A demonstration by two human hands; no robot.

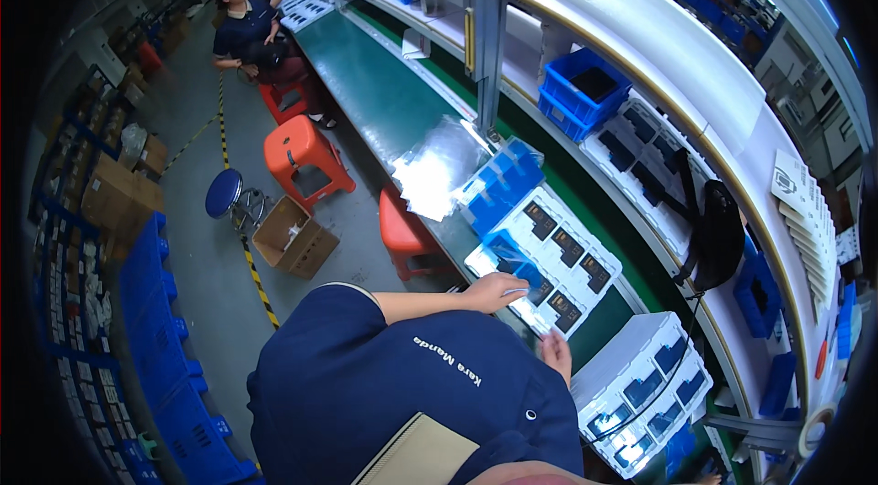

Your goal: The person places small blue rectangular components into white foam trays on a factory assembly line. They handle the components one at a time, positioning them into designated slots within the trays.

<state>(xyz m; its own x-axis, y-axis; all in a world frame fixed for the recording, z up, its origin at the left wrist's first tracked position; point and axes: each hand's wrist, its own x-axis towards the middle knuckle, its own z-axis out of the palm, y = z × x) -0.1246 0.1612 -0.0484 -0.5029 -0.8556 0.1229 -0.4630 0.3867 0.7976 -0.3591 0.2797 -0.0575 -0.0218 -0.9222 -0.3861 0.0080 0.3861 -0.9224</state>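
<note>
"What is this worker handling?"

"A white tray [569, 224], lying on the green table [366, 73] and holding dark rectangular pieces [569, 250] with small orange marks. Blue film [512, 252] is covering part of its left side."

"And the hands?"

"The left hand [494, 293] is reaching over the tray's near left edge, fingers curled together, a pale strip showing at the fingertips; whether it is gripping that, I cannot tell. The right hand [555, 355] is hovering at or touching the tray's near corner, fingers bent and held narrow; its grip is also impossible to make out."

"What is surrounding the tray?"

"Just beyond its left end, a blue bin [503, 188] is sitting under clear wrap, with shiny plastic sheets [434, 174] lying farther left. To the tray's right, a second white tray [631, 352] is carrying dark blue pieces [643, 389]. Past the tray's far side, blue bins [572, 110] are standing stacked on a shelf."

"Anyone else?"

"A co-worker [247, 37] is sitting well apart from the tray, toward the table's far left end. An orange stool [302, 160] is standing between them, left of the tray."
</note>
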